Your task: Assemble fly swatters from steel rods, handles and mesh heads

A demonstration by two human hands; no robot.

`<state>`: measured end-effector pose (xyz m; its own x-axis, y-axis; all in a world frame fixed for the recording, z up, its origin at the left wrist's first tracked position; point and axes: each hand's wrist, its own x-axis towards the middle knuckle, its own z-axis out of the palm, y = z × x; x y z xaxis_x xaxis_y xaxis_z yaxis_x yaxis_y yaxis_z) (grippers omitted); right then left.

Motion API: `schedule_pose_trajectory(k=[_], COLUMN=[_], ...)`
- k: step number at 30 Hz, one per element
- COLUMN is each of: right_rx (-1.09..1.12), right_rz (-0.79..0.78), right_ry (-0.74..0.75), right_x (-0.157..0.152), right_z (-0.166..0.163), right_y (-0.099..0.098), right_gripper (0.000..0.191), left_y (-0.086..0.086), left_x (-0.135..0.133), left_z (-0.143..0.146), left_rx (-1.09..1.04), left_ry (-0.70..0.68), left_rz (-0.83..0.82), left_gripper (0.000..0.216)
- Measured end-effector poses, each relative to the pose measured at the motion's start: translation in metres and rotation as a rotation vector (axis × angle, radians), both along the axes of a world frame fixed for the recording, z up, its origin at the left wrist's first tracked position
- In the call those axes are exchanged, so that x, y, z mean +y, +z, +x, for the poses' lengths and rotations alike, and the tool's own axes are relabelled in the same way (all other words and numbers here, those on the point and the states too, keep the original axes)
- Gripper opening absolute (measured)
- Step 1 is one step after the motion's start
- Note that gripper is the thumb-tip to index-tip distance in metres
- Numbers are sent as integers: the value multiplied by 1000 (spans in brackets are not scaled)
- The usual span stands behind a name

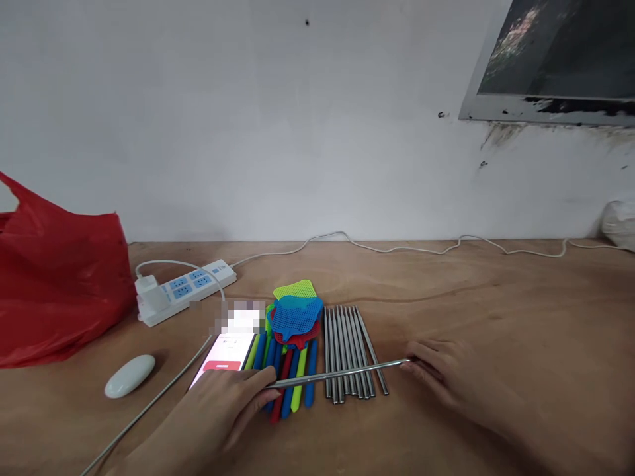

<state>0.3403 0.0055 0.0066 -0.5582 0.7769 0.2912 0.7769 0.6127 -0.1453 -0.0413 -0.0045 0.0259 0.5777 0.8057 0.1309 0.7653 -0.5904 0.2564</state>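
Note:
My left hand (pixel 225 403) and my right hand (pixel 446 377) hold one thin metal rod (pixel 342 373) by its two ends, level across the table. The fingers of both hands are pinched on the rod's tips. Under it lies a row of several metal rods (pixel 347 350) side by side. To their left is a pile of plastic fly swatters (pixel 295 317) in green, blue and red, with coloured handles (pixel 292 383) pointing toward me.
A phone (pixel 225 350) with a lit screen lies beside my left hand. Left of it are a white mouse (pixel 129 375), a white power strip (pixel 183 291) with its cable, and a red plastic bag (pixel 54 277). Another long rod (pixel 149 406) lies diagonally at the left.

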Motion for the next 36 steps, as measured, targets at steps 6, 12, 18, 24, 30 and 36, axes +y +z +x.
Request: schedule_pose_trajectory(k=[6, 12, 18, 24, 30, 36], right_rx=[-60, 29, -11, 65, 134, 132], right_rz=[102, -33, -213, -140, -74, -40], right_ry=[156, 146, 22, 39, 78, 82], right_x=[-4, -12, -13, -13, -10, -19], right_z=[-36, -53, -18, -30, -52, -64], right_y=[-13, -7, 9, 10, 7, 9], right_gripper=[41, 39, 33, 33, 34, 31], left_y=[-4, -4, 1, -14, -14, -12], left_x=[4, 8, 9, 6, 6, 4], left_z=[28, 47, 26, 35, 42, 42], left_rx=[110, 159, 56, -75, -119, -137], left_ry=[-135, -141, -95, -20, 21, -42], left_rz=[-5, -13, -34, -61, -66, -135], left_gripper=[33, 32, 47, 53, 55, 50])
